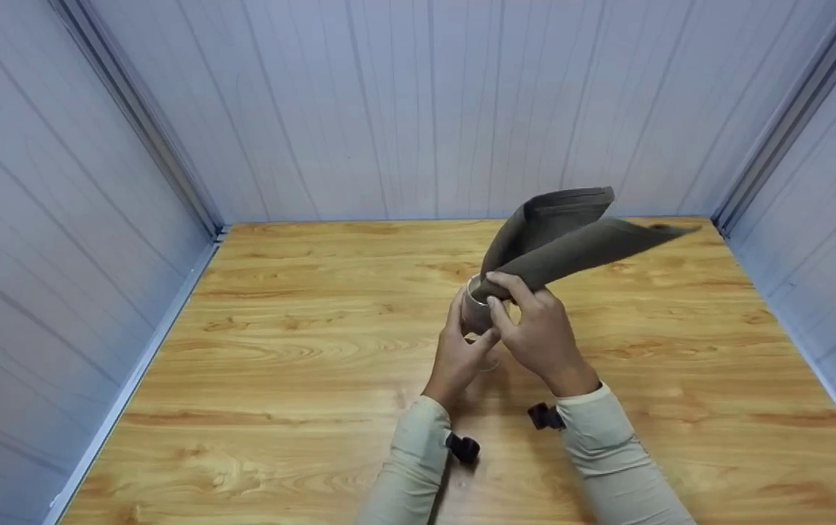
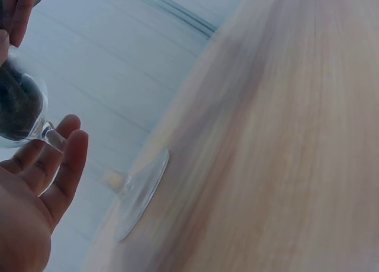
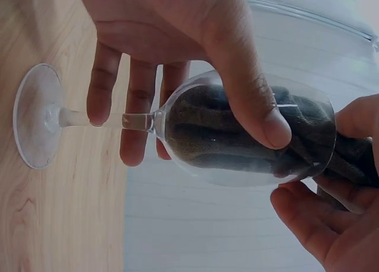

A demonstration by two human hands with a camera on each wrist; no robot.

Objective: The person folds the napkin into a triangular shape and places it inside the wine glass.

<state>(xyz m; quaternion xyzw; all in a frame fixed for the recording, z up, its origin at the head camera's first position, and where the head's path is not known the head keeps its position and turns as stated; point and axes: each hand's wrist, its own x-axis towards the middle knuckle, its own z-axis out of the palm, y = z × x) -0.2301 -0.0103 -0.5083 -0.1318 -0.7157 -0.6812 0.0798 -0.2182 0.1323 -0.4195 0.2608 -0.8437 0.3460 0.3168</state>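
Observation:
A stemmed wine glass [image 1: 475,318] stands on the table, its round foot [image 3: 37,119] low by the wood in the right wrist view. My left hand [image 1: 459,359] holds the bowl, with its thumb across the near side and its fingers behind bowl and stem. A dark grey-brown cloth napkin [image 1: 578,251] is bunched inside the bowl, while two folded flaps spread up and to the right above the rim. My right hand [image 1: 540,329] pinches the napkin at the rim between thumb and fingers. In the left wrist view, the glass bowl [image 2: 21,100] is cut off by the edge.
The wood-grain table [image 1: 301,350] extends around both hands. White panelled walls [image 1: 389,109] close off the back and both sides. Small black wrist devices [image 1: 464,448] sit on both light sleeves [image 1: 597,426].

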